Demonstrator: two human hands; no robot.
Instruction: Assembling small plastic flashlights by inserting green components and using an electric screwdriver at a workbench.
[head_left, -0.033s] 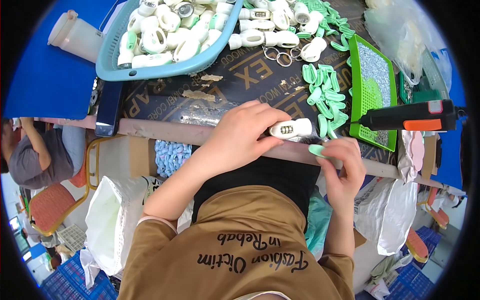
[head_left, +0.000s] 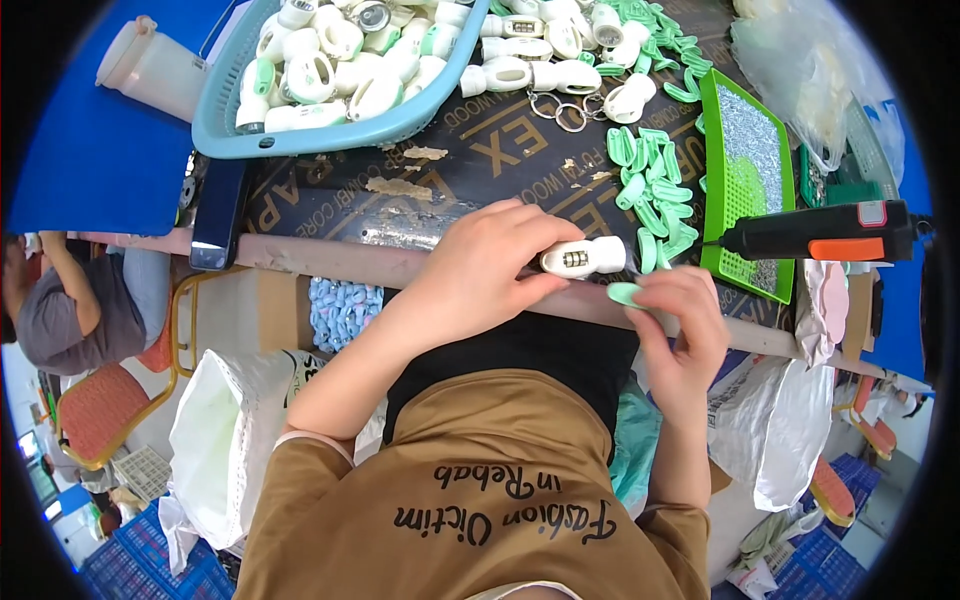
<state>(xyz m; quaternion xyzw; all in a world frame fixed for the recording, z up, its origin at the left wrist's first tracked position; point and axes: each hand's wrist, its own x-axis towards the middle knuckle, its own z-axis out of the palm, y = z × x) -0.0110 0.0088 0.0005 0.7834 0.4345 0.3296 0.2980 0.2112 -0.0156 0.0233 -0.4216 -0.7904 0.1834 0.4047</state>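
Note:
At the table's front edge my left hand [head_left: 500,255] grips a small white keychain flashlight [head_left: 605,255] between thumb and fingers. Its oval side opening faces up and shows small metal parts inside. Just right of it, my right hand [head_left: 685,325] pinches a light-green oval plastic cover [head_left: 625,293] between thumb and forefinger, apart from the flashlight. Beyond the right hand lies a pile of similar green covers [head_left: 655,190]. Further back are several white flashlights [head_left: 500,76], some with metal key rings [head_left: 570,117].
A blue basket [head_left: 300,147] full of white flashlights stands at the back left. At right, a green tray [head_left: 712,150] holds small silvery pieces, with a black electric screwdriver [head_left: 820,235] lying over it. A dark phone-like slab [head_left: 217,215] lies left; a person [head_left: 85,310] sits beyond.
My right hand has brought the green cover slightly left and up, closer to the flashlight. The left hand and flashlight have barely moved.

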